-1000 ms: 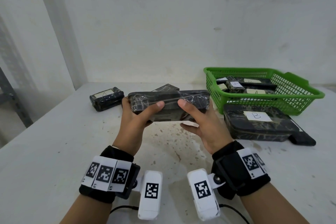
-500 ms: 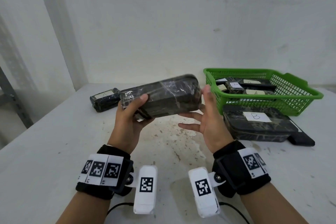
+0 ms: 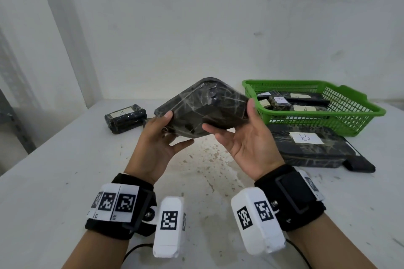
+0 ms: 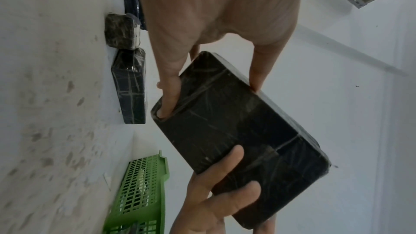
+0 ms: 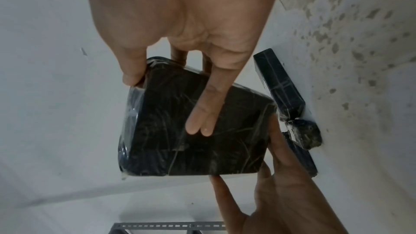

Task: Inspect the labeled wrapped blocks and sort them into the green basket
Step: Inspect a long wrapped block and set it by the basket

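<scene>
A dark block wrapped in clear film (image 3: 205, 109) is held above the table between both hands, tilted with its right end higher. My left hand (image 3: 166, 125) grips its lower left end, thumb on the near face, fingers behind. My right hand (image 3: 237, 130) holds the upper right end, thumb on the edge. In the right wrist view two fingers (image 5: 200, 113) lie straight across the block's broad face (image 5: 225, 149). No label shows on the faces I see. The green basket (image 3: 358, 113) stands at the right and holds several blocks labelled A.
A flat wrapped block labelled B (image 3: 310, 148) lies in front of the basket, with a small black piece (image 3: 360, 166) at its right end. A small wrapped block with a paper label (image 3: 125, 118) lies at the far left. Another dark block (image 4: 130, 88) lies behind the held one.
The block went from level to tilted, right end up, broad face turned toward me. My right hand let go, opened beside it, then took hold of the right end again.
</scene>
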A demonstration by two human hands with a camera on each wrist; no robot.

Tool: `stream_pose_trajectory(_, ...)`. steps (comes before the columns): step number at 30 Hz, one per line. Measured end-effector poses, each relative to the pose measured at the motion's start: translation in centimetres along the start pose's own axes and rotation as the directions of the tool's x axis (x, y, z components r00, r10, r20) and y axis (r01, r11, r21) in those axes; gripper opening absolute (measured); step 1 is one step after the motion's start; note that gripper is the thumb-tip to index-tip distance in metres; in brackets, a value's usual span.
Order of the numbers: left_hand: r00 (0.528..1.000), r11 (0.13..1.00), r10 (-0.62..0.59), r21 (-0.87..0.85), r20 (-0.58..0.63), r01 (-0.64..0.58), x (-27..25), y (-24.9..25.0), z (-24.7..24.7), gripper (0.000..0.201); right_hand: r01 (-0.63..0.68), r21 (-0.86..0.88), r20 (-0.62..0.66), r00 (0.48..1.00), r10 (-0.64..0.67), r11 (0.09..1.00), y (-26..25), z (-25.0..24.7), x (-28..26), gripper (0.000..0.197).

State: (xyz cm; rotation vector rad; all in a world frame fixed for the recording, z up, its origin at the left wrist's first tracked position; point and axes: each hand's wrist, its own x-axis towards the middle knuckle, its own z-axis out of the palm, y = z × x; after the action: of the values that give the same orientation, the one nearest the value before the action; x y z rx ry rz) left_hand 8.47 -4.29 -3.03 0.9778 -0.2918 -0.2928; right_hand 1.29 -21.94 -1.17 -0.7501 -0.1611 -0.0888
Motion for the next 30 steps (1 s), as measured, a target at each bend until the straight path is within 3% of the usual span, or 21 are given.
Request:
stream_pose_trajectory(4,0.998,0.997,0.024,0.068,-0.056,-0.020,-0.1,0.0,-0.1,0.086,0.079,-0.080,-0.001,0.997,-0.080,0.994,0.4,-0.4,0.4,0.072)
stream_pose_trajectory(8,0.994,0.984,0.076,0.169,-0.073,-0.062,-0.1,-0.1,0.0,0.092,0.195,-0.160,0.016,0.981,-0.195,0.968,0.5,-0.7,0.6,0.058)
stream_pose_trajectory(11,0.989,0.971,0.108,0.202,0.106,-0.127,-0.4,-0.1,0.4,0.079,0.205,-0.242,0.026,0.979,-0.204,0.948,0.7,-1.1,0.8,0.042)
stream_pose_trajectory(14,0.970,0.956,0.134,0.232,0.203,-0.181,-0.4,-0.5,0.4,0.063,0.198,-0.359,0.106,0.980,-0.171,0.912,1.0,-1.5,0.9,0.041)
stream_pose_trajectory(17,0.953,0.929,0.257,0.228,0.163,-0.290,-0.2,-0.7,0.2,0.037,0.233,-0.391,0.167,0.969,-0.180,0.890,1.1,-1.4,0.9,0.048)
stream_pose_trajectory(20,0.929,0.890,0.339,0.269,0.150,-0.368,-0.1,-1.0,0.2,0.033,0.294,-0.457,0.125,0.956,-0.266,0.840,1.2,-1.4,0.8,0.043)
stream_pose_trajectory(24,0.929,0.883,0.340,0.291,0.147,-0.369,-0.1,-1.0,0.1,0.033,0.314,-0.515,0.072,0.943,-0.325,0.798,1.8,-1.5,0.8,0.018)
stream_pose_trajectory(30,0.936,0.880,0.324,0.320,0.138,-0.351,-0.1,-1.1,0.0,0.030,0.248,-0.490,0.045,0.964,-0.260,0.835,1.3,-1.6,1.0,0.025)
